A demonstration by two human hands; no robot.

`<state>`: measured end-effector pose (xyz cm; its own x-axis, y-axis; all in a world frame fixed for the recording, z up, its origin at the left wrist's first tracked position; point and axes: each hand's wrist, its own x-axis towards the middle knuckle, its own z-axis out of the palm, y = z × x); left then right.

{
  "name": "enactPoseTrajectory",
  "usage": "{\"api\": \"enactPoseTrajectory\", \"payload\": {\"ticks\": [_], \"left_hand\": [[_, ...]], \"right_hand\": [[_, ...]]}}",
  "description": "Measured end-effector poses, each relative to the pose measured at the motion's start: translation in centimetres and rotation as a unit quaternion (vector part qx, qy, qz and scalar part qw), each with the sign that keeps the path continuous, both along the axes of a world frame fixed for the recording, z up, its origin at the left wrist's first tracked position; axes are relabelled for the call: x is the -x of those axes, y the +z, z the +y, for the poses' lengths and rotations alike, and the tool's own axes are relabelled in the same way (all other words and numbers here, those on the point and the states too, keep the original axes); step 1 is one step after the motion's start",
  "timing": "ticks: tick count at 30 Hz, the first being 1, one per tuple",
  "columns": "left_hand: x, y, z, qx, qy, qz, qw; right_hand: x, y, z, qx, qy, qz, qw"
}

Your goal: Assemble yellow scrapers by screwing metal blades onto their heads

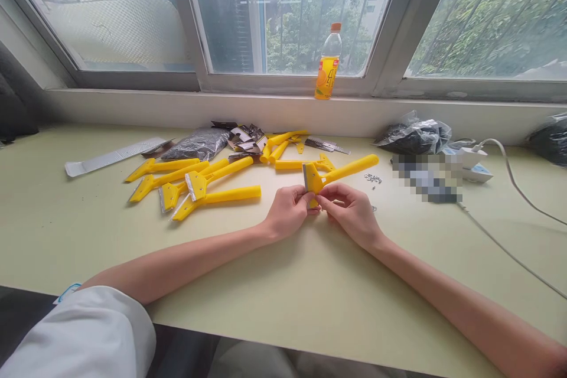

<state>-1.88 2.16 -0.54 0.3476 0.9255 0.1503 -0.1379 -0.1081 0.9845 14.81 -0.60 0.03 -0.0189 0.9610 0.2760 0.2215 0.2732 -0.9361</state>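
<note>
A yellow scraper (349, 169) is held up over the middle of the table, its handle pointing right and its head at the left. My left hand (287, 210) pinches the lower left part of the head, fingers closed. From the right, my right hand (352, 212) grips the bottom of the head between thumb and fingers. Several yellow scrapers (234, 194) lie to the left, heads toward the left. Behind the held scraper are more yellow handles (283, 147) and some thin blades (325, 145). Small metal nuts or screws (372, 178) lie right of the held scraper.
Along the back are a grey plastic bag (199, 143), dark packets (248, 139), and a clear bag with black contents (414, 134). A white strip (113, 156) lies left. At right are a white charger (470, 157), cables and a blurred object. A bottle (326, 71) stands on the sill.
</note>
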Motion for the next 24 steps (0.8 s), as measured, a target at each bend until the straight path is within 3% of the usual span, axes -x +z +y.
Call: {"api": "enactPoseTrajectory", "payload": {"ticks": [7, 11, 13, 15, 18, 21, 24], "left_hand": [[0.1, 0.1, 0.0, 0.002, -0.03, -0.01, 1.0], [0.0, 0.4, 0.1, 0.036, -0.023, -0.018, 0.999], [-0.1, 0.5, 0.3, 0.072, -0.001, -0.019, 0.997], [-0.1, 0.5, 0.7, 0.105, 0.029, -0.02, 0.994], [0.1, 0.3, 1.8, 0.107, 0.059, -0.02, 0.992], [0.6, 0.0, 3.2, 0.078, 0.076, -0.02, 0.994], [1.1, -0.3, 4.3, 0.059, 0.095, -0.014, 0.994]], "right_hand": [[-0.1, 0.3, 0.4, 0.066, 0.052, 0.075, 0.994], [-0.3, 0.8, 0.2, 0.072, 0.056, 0.05, 0.995], [-1.1, 1.0, 0.2, 0.009, 0.041, -0.026, 0.999], [-2.5, 1.1, 0.5, -0.112, 0.004, -0.161, 0.981], [-5.3, 1.1, 1.3, -0.233, -0.034, -0.38, 0.895], [-7.8, 0.9, 2.1, -0.22, -0.044, -0.459, 0.86], [-9.3, 0.9, 2.4, -0.145, 0.012, -0.461, 0.875]]}}
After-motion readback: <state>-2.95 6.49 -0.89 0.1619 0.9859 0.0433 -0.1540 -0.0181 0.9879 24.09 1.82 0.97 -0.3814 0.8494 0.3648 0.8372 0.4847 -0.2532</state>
